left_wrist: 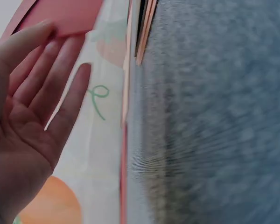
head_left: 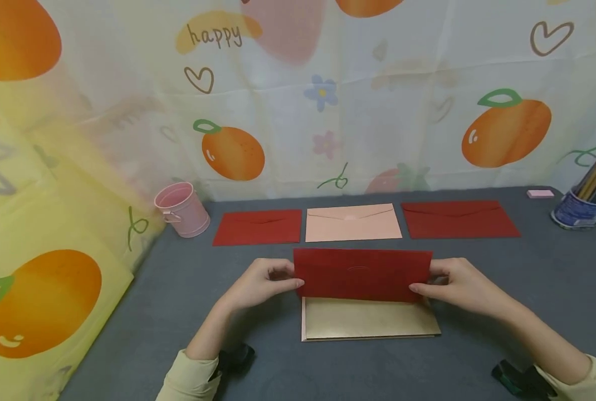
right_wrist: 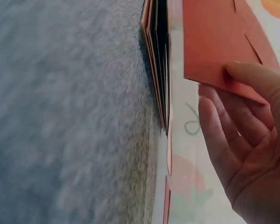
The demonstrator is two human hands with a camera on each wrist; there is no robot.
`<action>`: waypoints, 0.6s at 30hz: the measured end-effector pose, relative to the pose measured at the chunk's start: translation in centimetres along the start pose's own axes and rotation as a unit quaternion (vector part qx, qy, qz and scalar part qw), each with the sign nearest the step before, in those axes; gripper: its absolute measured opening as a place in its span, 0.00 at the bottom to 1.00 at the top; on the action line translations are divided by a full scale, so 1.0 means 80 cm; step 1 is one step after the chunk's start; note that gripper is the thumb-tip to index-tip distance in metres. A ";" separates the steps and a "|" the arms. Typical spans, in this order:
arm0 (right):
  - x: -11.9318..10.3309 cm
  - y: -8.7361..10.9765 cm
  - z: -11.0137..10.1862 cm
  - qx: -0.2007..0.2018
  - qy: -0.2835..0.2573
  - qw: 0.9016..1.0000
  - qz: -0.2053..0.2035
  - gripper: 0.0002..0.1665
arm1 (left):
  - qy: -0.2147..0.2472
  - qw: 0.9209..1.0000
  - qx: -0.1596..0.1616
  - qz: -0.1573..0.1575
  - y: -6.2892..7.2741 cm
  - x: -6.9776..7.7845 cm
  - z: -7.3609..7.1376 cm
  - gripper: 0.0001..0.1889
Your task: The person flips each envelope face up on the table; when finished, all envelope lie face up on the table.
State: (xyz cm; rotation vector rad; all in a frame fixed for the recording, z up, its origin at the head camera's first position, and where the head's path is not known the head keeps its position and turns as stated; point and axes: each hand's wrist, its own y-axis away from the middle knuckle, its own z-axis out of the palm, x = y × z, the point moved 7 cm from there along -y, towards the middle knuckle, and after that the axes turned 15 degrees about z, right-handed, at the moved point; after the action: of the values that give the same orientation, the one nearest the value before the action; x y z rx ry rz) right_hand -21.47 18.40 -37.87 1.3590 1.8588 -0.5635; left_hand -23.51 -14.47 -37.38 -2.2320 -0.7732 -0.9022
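A long red envelope is held up by both hands, one at each short end, above the stack of envelopes. My left hand pinches its left end, thumb on the near face and fingers behind. At the right end, my right hand pinches it the same way. The stack's top piece is gold, with pinkish edges showing beneath. Both wrist views show the red envelope between thumb and fingers, in the left and in the right, raised off the stack.
Behind the stack lie a red envelope, a pale pink envelope and another red envelope in a row. A pink bucket stands back left. At the right are a pen holder and a pink eraser.
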 end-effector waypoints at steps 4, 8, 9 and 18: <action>0.003 -0.014 0.006 -0.007 -0.036 0.998 0.058 0.12 | 0.091 0.990 0.091 -0.064 0.005 -0.024 -0.007 0.10; -0.002 -0.031 0.021 -0.032 -0.119 0.988 0.098 0.23 | 0.159 0.960 0.194 -0.127 0.015 -0.045 -0.022 0.16; -0.004 -0.036 0.025 -0.039 -0.141 0.983 0.109 0.27 | 0.172 0.951 0.216 -0.141 0.018 -0.049 -0.027 0.18; -0.045 -0.088 0.072 -0.102 -0.269 0.949 0.128 0.31 | 0.205 0.907 0.301 -0.214 0.070 -0.071 -0.070 0.24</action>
State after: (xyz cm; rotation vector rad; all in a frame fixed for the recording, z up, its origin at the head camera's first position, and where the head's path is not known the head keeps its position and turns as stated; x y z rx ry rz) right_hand -25.72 9.65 -39.20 1.1419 1.2423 -0.5251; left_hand -25.27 -23.68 -40.09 -1.2986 -1.1652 -1.1005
